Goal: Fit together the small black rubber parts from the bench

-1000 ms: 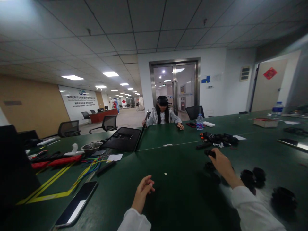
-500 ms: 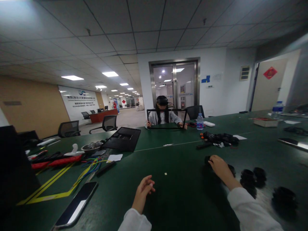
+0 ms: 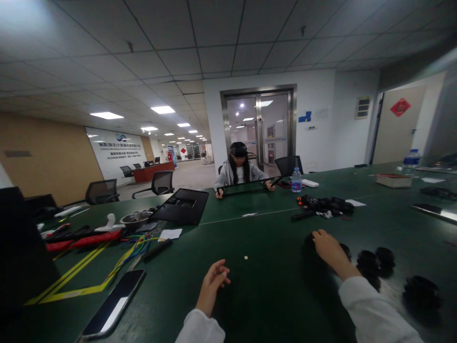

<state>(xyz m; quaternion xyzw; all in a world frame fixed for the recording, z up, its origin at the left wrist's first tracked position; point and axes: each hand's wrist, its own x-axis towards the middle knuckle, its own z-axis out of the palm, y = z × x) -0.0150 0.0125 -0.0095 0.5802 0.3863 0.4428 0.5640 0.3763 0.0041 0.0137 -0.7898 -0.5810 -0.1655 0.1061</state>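
Bowl point(image 3: 127, 222) of metal sits on the left of the table point(image 3: 267, 295), with small bits inside that I cannot make out. Water bottle point(image 3: 296, 183) is see-through and stands up near the back. Left hand point(image 3: 214, 281) has loose, half-open fingers with nothing in them. Right hand point(image 3: 332, 250) bends its fingers over a black part point(image 3: 309, 239), right of the middle; I cannot tell how tight. It was held up higher a second ago. Across the table, the other person point(image 3: 240, 175) has tipped the black frame point(image 3: 246, 192) down; it stood up before.
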